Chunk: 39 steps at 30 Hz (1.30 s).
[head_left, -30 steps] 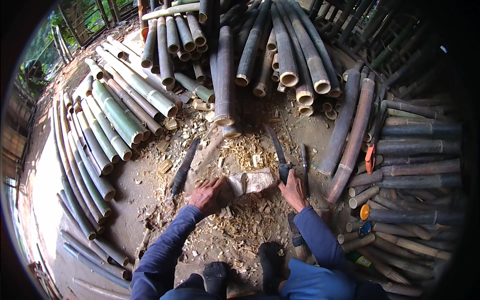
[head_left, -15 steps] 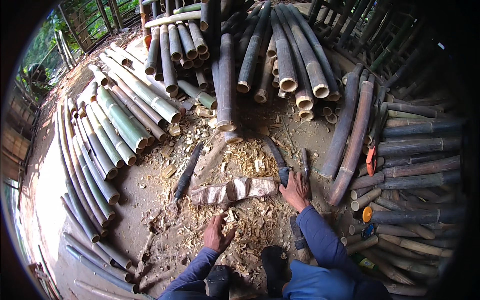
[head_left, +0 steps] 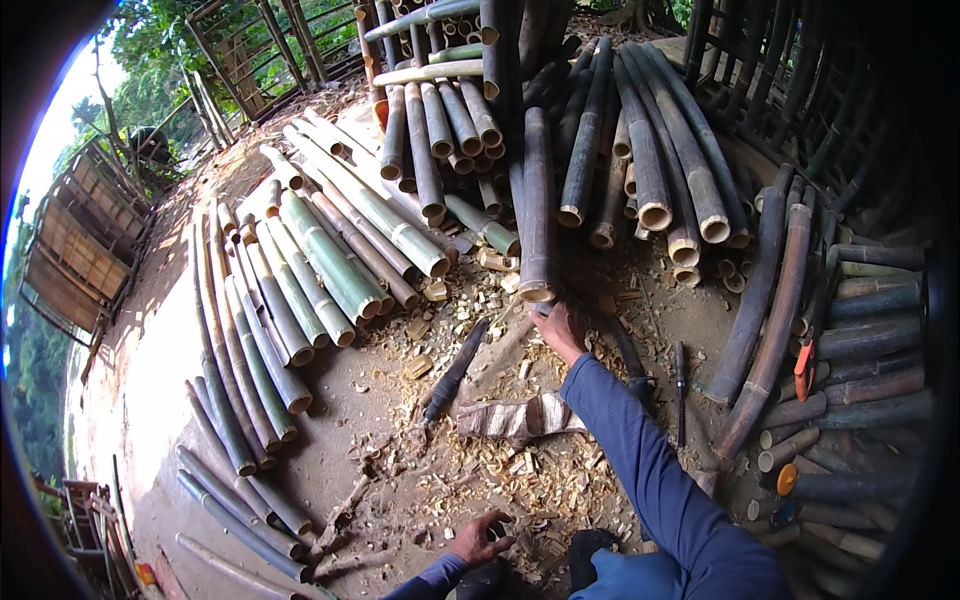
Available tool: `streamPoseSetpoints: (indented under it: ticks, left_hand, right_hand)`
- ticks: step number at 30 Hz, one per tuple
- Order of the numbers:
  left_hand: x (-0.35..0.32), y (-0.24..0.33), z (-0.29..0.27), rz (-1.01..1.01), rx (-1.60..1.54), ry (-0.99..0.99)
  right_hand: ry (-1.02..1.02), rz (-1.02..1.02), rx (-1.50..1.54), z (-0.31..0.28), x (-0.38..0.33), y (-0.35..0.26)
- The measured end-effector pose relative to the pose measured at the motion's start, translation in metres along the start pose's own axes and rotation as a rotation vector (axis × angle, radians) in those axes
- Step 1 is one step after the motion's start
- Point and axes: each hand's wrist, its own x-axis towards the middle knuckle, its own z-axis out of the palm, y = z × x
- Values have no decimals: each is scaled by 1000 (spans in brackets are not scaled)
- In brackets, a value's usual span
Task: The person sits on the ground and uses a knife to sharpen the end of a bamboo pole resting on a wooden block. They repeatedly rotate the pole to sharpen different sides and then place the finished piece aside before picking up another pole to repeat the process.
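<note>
My right hand (head_left: 558,330) reaches forward, its fingers curled at the near end of a dark bamboo pole (head_left: 537,220); part of the grip is hidden. Low in the view, my left hand (head_left: 482,540) hovers empty, with thumb and fingers apart. Between them a pale, notched wood block (head_left: 512,418) lies on the shavings, its right end behind my right sleeve. Left of the block rests a dark knife (head_left: 455,372) with a wrapped handle. A dark curved blade (head_left: 625,345) lies right of my forearm, and a slim tool (head_left: 681,395) sits farther right.
Green bamboo poles (head_left: 325,255) fan out on the left. Stacked dark poles (head_left: 670,150) stand at the back, and more poles (head_left: 870,345) lie along the right, with an orange-handled tool (head_left: 804,370) among them. Wood shavings (head_left: 540,475) cover the middle ground.
My right hand has left the wrapped handle of the curved blade and gone forward to the bamboo pole's end. My left hand has drawn back toward me. The view has shifted.
</note>
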Motion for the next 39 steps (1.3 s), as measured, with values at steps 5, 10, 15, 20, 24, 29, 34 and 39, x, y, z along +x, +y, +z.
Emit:
streamPoseSetpoints:
  ticks: [5,10,15,20,24,29,34,39]
  left_hand:
    - [-15,-10,-35,0,-198,314]
    - [-3,-8,-48,9,-475,423]
    - [16,1,-52,89,-463,419]
    - [21,23,-66,241,-362,425]
    - [43,119,-101,333,-210,412]
    - [94,178,-108,290,-743,151]
    - [147,149,-108,216,-673,391]
    - [117,142,-118,479,263,763]
  right_hand:
    - [-48,106,24,8,-50,-28]
    - [-382,202,1329,-38,-133,-39]
    - [-516,294,1665,-39,-175,-41]
    - [-394,260,1364,-44,-186,-38]
    - [-136,225,1087,-50,-194,-35]
    - [36,166,1114,-100,-190,-32]
    - [30,160,1053,-121,-238,-63]
    - [90,73,851,-177,-341,-55]
